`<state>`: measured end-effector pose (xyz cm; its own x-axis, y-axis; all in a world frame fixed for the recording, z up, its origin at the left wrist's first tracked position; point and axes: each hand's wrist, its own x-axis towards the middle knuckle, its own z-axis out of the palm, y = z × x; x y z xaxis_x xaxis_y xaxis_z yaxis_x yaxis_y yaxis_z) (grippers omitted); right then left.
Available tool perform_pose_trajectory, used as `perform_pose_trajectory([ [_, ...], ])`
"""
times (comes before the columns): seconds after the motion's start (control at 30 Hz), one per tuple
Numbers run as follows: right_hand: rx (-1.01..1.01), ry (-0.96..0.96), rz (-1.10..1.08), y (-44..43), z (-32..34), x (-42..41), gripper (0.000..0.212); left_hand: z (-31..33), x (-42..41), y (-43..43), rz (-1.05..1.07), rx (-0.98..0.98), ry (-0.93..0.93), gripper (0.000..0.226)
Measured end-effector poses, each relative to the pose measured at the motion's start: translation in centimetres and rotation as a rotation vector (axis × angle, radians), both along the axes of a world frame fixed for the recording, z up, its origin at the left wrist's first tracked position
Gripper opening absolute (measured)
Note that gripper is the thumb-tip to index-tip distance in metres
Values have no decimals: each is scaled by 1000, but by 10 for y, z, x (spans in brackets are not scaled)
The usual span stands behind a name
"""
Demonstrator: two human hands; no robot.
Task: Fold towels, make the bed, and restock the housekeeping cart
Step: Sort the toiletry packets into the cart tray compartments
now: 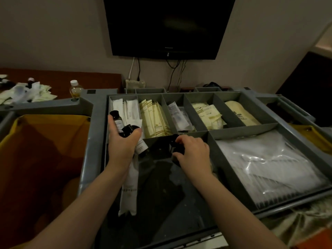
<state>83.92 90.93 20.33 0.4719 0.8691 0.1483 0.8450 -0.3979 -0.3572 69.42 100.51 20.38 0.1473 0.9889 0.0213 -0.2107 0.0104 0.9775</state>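
The grey housekeeping cart's top tray [212,139] is split into compartments. My left hand [121,142] grips several small dark toiletry bottles [118,123] with white labels, held over the tray's left side. My right hand [193,150] reaches into the dark middle compartment and pinches another small dark bottle [173,141] by its cap. A long white sachet [129,186] lies under my left wrist.
Back compartments hold white packets [118,106], cream sachets [154,117] and a cream pouch [240,114]. Clear plastic bags [265,164] fill the right bin. A yellow laundry bag [43,159] hangs on the left. Loose sachets and bottles [27,92] lie on the brown desk; a TV [167,26] hangs above.
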Motion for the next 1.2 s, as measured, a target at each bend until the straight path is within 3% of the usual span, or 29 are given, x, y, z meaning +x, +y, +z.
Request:
perform_pose_trajectory([
  [0.27,-4,0,22,10,2,3,29,-4,2,0,-39,-10,0,87],
  [0.43,27,-1,-44,5,3,5,43,-3,4,-3,-71,-17,-13,85],
  [0.53,168,54,-49,2,12,-4,45,-3,6,-3,-71,-33,-25,84],
  [0.63,253,322,119,-1,22,-28,43,-2,6,-5,-106,-52,-31,85],
  [0.7,144,496,270,-1,27,-45,52,-1,5,-6,-156,-50,21,85],
  [0.77,92,552,334,3,26,-52,62,-1,4,-5,-204,-59,51,86],
  [0.93,107,619,302,4,19,-48,44,3,6,-10,-266,54,153,93],
  [1.07,198,868,199,3,15,-49,36,3,8,-13,-307,43,165,90],
  [1.2,239,1149,112,3,16,-53,30,5,6,-11,-300,-73,14,73],
])
